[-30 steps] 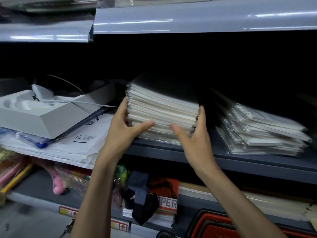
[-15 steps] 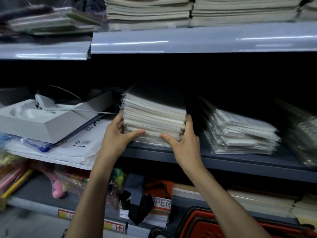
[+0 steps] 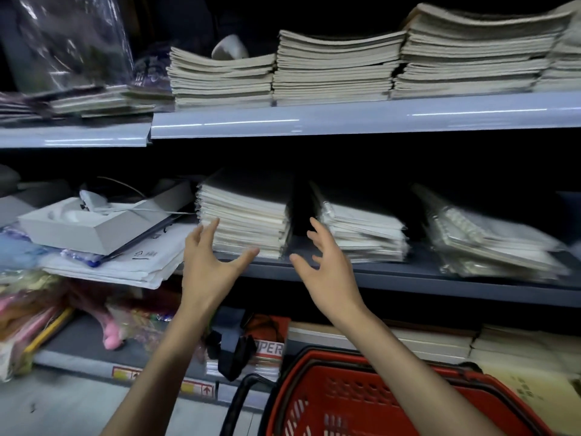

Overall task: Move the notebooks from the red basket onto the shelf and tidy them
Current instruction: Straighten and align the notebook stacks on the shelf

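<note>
Middle shelf [image 3: 408, 280], dark grey, spans the view; the upper shelf [image 3: 345, 116] above it carries rows of beige exercise-book stacks. The red basket [image 3: 361, 401] stands below the middle shelf's front edge, at the lower right, with its black handle [image 3: 239, 404] to the left. The stack of notebooks [image 3: 245, 221], white-edged with a dark top cover, lies flat at the front edge of the middle shelf, left of centre. A second wrapped stack [image 3: 361, 234] lies just beside it on the right, with a dark gap between them. A grey moulded tray [image 3: 91, 228] rests on white sheets towards the shelf's left end. The left hand [image 3: 209, 262] hovers at the stack's front left corner, the right hand [image 3: 327, 269] before the gap; both have their fingers spread apart and hold nothing.
</note>
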The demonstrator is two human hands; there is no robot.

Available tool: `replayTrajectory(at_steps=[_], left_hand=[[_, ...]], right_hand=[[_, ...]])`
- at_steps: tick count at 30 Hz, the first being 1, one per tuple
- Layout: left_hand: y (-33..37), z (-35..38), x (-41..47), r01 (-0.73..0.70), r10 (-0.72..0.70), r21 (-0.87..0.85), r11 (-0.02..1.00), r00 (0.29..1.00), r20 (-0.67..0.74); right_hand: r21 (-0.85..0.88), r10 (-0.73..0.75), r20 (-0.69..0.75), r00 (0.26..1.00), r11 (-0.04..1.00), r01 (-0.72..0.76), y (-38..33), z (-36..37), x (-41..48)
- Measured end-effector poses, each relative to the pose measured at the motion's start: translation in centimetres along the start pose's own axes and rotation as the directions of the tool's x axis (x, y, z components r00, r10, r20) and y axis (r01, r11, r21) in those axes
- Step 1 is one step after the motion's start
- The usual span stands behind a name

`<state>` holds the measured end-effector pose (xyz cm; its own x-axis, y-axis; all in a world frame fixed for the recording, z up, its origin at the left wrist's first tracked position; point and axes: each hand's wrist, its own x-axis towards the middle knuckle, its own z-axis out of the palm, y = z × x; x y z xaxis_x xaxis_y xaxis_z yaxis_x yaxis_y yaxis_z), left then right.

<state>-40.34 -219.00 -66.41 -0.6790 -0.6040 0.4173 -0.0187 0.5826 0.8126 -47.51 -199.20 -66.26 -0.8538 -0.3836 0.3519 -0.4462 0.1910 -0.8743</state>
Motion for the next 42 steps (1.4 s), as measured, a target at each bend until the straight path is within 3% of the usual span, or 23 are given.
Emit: replayTrajectory(at_steps=[4,10,14,20,32,42], left_hand=[[2.5,1.6,-2.7,-0.024,0.022,0.057,0.998,0.999,0.035],[5.8,5.7,-6.0,-0.124,0.105,0.068,0.99,0.967,0.234],[6.1,8.9,-6.1,-0.044,0.056,-0.046,0.998,0.953,0.297],[4.9,12.9,-3.5,-0.003,0.011,-0.027,1.0,0.955,0.296],[3.9,16.7,0.5,-0.148,0.095,0.181,0.972,0.957,0.273],[3.2,15.1,3.3,-0.076,0.016,0.116,0.99,0.895,0.445]], right_hand=[[-0.036,-0.031,-0.024,0.999,0.999,0.03,-0.5,-3.7,-1.4],[-0.077,-0.006,-0.168,0.986,0.997,-0.007,1.0,-9.3,-3.4],[-0.11,0.043,-0.223,0.974,0.992,-0.069,3.4,-10.8,-3.3],[-0.174,0.163,-0.214,0.963,0.964,-0.202,6.6,-10.6,-0.7],[-0.095,0.242,-0.198,0.95,0.96,-0.264,8.8,-11.7,5.1],[-0.115,0.2,-0.124,0.972,0.97,-0.214,9.4,-12.1,3.4]])
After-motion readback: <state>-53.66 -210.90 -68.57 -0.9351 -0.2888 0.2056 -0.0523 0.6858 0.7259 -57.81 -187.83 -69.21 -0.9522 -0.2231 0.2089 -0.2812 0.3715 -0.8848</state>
